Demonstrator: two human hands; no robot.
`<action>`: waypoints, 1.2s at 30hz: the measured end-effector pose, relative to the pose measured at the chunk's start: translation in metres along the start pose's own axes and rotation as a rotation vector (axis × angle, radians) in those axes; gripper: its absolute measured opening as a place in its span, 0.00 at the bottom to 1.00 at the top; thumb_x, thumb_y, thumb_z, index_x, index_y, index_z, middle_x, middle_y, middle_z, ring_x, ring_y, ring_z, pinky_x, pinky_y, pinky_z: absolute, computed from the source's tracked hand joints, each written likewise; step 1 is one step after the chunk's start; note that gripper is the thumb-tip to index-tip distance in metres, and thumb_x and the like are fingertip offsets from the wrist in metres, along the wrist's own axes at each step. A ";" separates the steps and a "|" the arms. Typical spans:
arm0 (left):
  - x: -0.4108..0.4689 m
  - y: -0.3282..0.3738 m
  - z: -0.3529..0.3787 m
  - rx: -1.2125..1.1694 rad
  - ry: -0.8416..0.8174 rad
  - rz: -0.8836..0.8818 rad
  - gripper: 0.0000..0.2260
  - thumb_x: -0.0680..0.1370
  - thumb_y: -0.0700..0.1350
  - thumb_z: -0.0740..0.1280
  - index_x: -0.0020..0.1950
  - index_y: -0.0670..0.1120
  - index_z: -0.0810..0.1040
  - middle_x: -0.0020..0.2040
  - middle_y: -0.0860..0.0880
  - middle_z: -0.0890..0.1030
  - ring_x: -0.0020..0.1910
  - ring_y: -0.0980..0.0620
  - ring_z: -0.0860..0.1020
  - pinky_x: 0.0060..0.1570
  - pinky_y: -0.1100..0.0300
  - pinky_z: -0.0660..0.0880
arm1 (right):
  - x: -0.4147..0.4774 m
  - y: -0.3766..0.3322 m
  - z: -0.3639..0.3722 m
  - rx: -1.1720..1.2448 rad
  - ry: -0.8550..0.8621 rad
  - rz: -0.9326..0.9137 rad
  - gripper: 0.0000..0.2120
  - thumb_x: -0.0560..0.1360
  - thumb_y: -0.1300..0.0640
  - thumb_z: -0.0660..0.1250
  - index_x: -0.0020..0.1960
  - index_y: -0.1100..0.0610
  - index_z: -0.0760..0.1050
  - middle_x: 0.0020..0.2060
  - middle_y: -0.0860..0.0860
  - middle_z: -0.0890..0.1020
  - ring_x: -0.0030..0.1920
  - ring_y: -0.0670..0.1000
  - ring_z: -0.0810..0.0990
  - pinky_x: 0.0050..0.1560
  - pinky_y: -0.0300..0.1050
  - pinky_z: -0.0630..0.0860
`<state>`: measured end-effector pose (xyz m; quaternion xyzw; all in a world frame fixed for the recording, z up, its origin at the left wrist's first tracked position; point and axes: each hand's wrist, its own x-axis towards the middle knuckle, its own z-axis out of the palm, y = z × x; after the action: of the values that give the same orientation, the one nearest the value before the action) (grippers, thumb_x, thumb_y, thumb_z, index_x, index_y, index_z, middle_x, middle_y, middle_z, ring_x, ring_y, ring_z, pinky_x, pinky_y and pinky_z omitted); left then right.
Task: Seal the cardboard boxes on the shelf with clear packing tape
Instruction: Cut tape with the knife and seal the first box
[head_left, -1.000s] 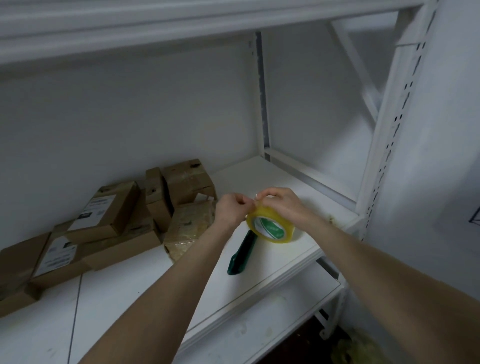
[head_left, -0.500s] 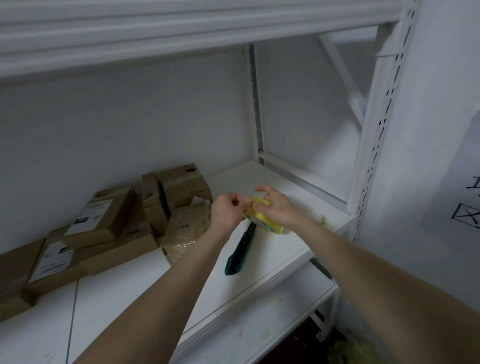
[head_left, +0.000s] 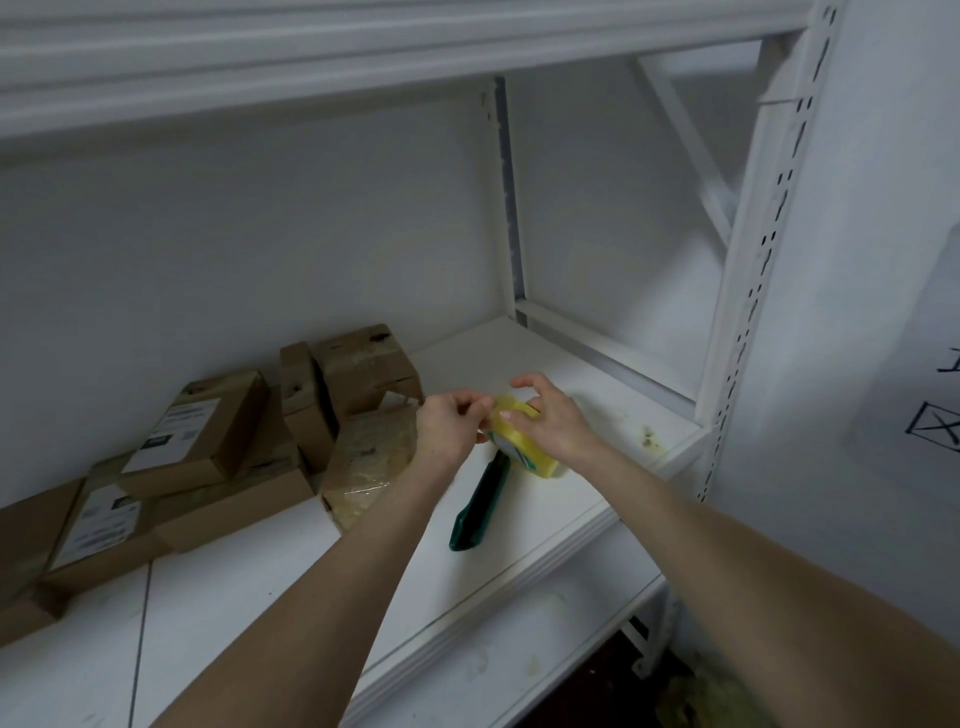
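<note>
The white metal shelf (head_left: 561, 358) fills most of the view, and its board runs from the near left to the far right corner, where a perforated upright post (head_left: 748, 291) stands. On the left part of the board lies a pile of cardboard boxes (head_left: 208, 467). Several carry white labels, some lie flat and others lean on each other against the wall. One box wrapped in shiny film (head_left: 363, 467) stands at the right edge of the pile, just beside the left wrist. Both bare forearms reach in from the bottom and meet over the middle of the board. A dark green cutter (head_left: 478, 504) lies flat on the board. Its long axis runs from the near left to the far right, and its far end goes under the hands. The right hand (head_left: 553, 421) holds the tape roll (head_left: 524, 460) from above and from the right, fingers curved over the rim and the index finger lifted. The roll stands on its edge, a little tilted, low over the board beside the cutter, and its flat side with the green label faces the viewer and the left. The left hand (head_left: 449, 428) is curled, and its thumb and finger pinch at the top rim of the roll, perhaps at the loose end of the tape, which is too small to see.
</note>
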<state>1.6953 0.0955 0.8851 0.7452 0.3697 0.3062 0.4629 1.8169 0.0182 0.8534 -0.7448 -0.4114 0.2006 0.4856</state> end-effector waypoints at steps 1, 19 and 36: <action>0.001 0.001 0.002 0.015 -0.005 0.015 0.06 0.79 0.38 0.65 0.49 0.38 0.81 0.38 0.44 0.80 0.34 0.54 0.78 0.31 0.71 0.75 | 0.001 0.001 0.000 -0.002 0.007 0.003 0.20 0.76 0.52 0.70 0.65 0.51 0.69 0.53 0.56 0.79 0.52 0.52 0.75 0.50 0.41 0.68; 0.006 0.003 0.009 -0.267 -0.178 -0.281 0.08 0.81 0.37 0.61 0.56 0.37 0.77 0.35 0.47 0.75 0.21 0.62 0.73 0.29 0.68 0.75 | 0.000 0.010 0.000 0.167 -0.034 0.031 0.21 0.75 0.57 0.70 0.64 0.45 0.67 0.47 0.57 0.79 0.44 0.53 0.77 0.43 0.42 0.72; 0.017 0.023 -0.003 0.148 -0.376 -0.320 0.03 0.78 0.40 0.65 0.48 0.46 0.72 0.39 0.46 0.73 0.30 0.55 0.67 0.25 0.66 0.69 | -0.005 -0.001 -0.006 0.034 -0.046 -0.065 0.08 0.75 0.62 0.70 0.54 0.56 0.82 0.49 0.48 0.82 0.53 0.47 0.78 0.52 0.29 0.69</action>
<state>1.7083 0.1041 0.9091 0.7528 0.4118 0.0575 0.5103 1.8180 0.0110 0.8565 -0.7178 -0.4428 0.2088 0.4950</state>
